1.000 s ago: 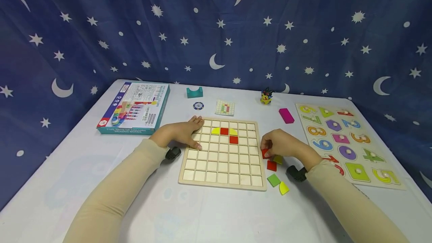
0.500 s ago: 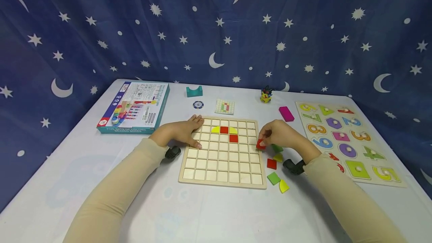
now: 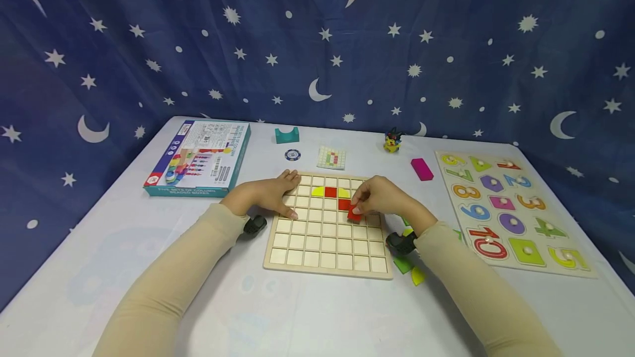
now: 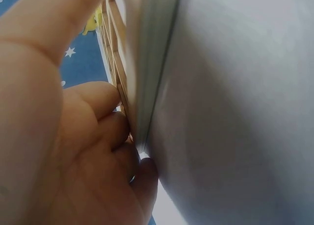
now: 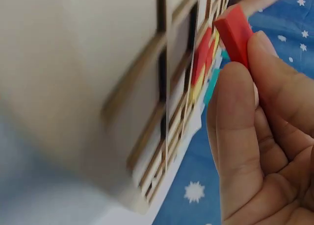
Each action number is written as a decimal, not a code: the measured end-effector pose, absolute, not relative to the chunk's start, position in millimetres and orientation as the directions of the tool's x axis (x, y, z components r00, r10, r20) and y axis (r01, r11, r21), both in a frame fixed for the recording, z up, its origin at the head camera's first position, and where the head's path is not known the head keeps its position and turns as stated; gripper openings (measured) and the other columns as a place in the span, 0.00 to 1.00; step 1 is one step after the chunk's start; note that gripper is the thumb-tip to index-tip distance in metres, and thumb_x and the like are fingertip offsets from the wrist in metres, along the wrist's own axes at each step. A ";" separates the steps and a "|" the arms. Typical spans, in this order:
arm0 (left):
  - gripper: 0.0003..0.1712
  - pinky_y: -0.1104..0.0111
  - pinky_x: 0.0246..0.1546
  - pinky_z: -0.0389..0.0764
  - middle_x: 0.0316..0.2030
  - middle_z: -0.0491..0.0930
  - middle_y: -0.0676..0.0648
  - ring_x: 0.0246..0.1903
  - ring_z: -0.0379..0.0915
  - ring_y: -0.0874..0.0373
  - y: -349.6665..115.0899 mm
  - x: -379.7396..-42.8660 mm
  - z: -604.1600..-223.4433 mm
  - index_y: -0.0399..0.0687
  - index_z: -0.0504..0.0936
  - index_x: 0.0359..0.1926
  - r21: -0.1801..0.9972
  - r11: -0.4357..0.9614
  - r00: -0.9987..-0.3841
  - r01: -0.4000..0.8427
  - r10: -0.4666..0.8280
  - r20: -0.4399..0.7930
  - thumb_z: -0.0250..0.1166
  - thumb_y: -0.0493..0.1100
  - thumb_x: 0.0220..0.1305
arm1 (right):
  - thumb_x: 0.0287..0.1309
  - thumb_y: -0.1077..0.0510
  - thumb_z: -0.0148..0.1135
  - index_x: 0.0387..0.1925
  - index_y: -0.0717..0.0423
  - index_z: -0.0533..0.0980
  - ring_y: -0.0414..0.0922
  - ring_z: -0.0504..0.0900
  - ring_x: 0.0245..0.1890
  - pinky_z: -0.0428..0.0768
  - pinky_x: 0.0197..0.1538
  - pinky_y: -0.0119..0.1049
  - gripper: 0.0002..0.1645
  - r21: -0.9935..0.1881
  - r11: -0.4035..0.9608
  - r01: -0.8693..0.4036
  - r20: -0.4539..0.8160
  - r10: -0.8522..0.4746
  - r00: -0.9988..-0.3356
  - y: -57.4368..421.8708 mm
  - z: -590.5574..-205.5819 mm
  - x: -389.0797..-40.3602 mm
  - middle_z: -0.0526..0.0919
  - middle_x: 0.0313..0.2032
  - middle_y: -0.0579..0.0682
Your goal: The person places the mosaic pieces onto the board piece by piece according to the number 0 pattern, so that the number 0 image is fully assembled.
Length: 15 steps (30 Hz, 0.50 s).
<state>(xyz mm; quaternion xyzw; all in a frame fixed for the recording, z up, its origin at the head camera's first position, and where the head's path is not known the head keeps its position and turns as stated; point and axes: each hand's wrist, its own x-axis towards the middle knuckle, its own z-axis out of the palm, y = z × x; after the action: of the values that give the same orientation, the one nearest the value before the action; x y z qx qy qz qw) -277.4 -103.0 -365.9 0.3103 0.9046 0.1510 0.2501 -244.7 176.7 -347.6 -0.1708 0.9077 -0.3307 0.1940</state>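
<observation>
Your left hand (image 3: 270, 194) lies spread, grasping nothing, on the left side of the board (image 3: 311, 244) | your right hand (image 3: 381, 198) pinches a red tile (image 3: 354, 214), tilted, over it right of centre | best level it before lowering.

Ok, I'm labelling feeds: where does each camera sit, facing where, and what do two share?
Head: on the person's head, facing forward and down at the grid board; left hand, right hand and sleeves show.
Left wrist: on that wrist, facing along the hand and board's edge; only that hand shows.
Right wrist: likewise, facing the pinched red tile and board; right hand shows, seemingly the left too.
Head and right wrist share that tile.
</observation>
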 end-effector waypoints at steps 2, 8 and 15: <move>0.62 0.53 0.70 0.37 0.71 0.31 0.38 0.70 0.22 0.45 -102.7 -277.3 -366.3 0.35 0.39 0.71 0.427 0.763 -0.681 0.486 0.637 -0.361 0.67 0.60 0.51 | 0.47 0.63 0.68 0.29 0.59 0.82 0.41 0.72 0.26 0.74 0.32 0.31 0.04 -0.667 0.719 -0.194 -0.240 -0.454 -0.858 171.1 -349.1 -244.8 0.81 0.24 0.46; 0.62 0.54 0.70 0.37 0.71 0.31 0.39 0.70 0.21 0.45 -102.2 -276.3 -365.8 0.36 0.39 0.71 0.422 0.768 -0.685 0.482 0.630 -0.365 0.67 0.59 0.51 | 0.47 0.62 0.69 0.28 0.57 0.82 0.40 0.72 0.26 0.73 0.32 0.30 0.03 -0.623 0.740 -0.253 -0.227 -0.480 -0.847 157.8 -352.3 -245.6 0.81 0.23 0.45; 0.62 0.54 0.70 0.36 0.71 0.31 0.39 0.70 0.21 0.46 -101.9 -276.1 -364.4 0.36 0.39 0.71 0.422 0.773 -0.690 0.474 0.624 -0.367 0.67 0.59 0.50 | 0.47 0.62 0.69 0.27 0.57 0.82 0.40 0.72 0.25 0.72 0.31 0.30 0.03 -0.574 0.769 -0.280 -0.230 -0.480 -0.847 151.0 -350.8 -245.2 0.80 0.23 0.45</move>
<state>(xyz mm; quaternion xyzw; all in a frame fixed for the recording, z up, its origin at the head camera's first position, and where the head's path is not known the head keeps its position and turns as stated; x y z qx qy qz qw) -276.1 -101.9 -364.4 0.3026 0.9071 0.1489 0.2518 -245.2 151.0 -350.8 -0.2061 0.9222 -0.2699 0.1848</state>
